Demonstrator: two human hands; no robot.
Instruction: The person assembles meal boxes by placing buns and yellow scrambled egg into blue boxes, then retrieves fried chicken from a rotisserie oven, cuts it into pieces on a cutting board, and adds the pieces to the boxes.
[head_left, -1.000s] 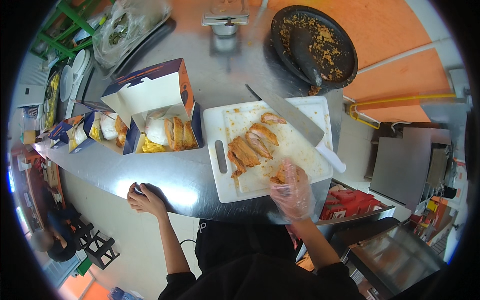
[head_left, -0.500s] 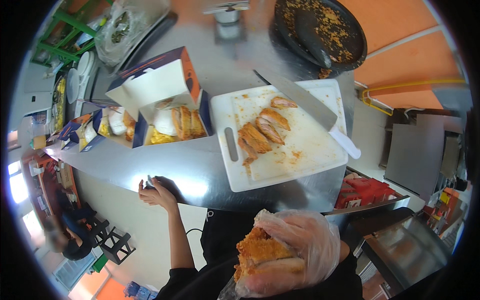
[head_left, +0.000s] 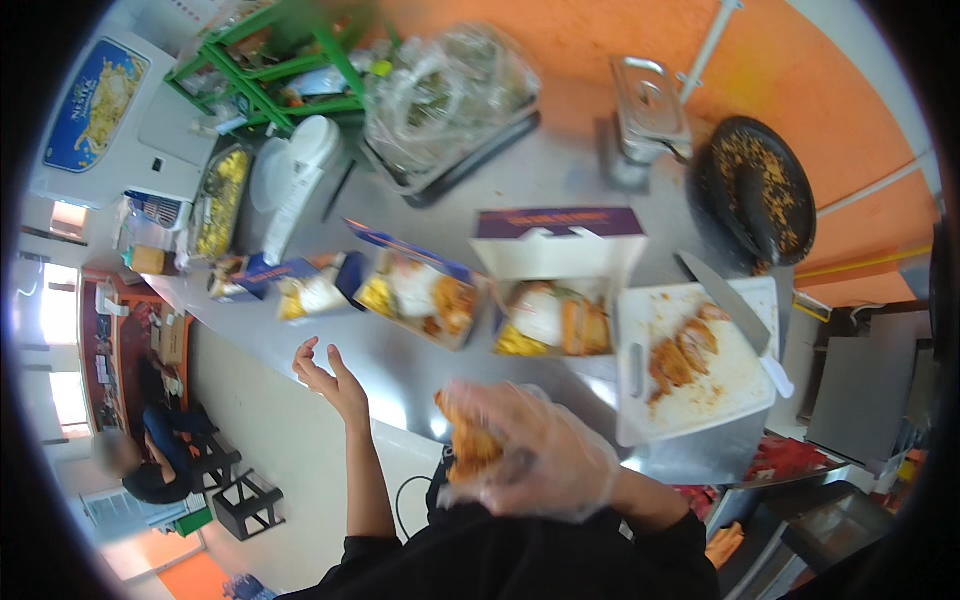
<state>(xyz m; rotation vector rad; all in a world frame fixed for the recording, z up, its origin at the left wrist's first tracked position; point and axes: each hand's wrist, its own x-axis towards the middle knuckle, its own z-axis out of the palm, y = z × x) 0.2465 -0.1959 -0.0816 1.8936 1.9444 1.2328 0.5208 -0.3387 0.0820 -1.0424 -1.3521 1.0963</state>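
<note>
Fried chicken piece (head_left: 468, 440) — grasped in the gloved right hand (head_left: 535, 460), held up off the steel counter (head_left: 400, 355) just inside its near edge. Open meal box (head_left: 555, 300) lies ahead and slightly right, beside the white cutting board (head_left: 735, 395); right hand nearer. Left hand (head_left: 330, 380) — bare, fingers spread, holding nothing, at the near edge.

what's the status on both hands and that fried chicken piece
Right hand, gloved, shut on fried chicken piece. Left hand bare, open, empty. Open food boxes beyond; nothing between.
</note>
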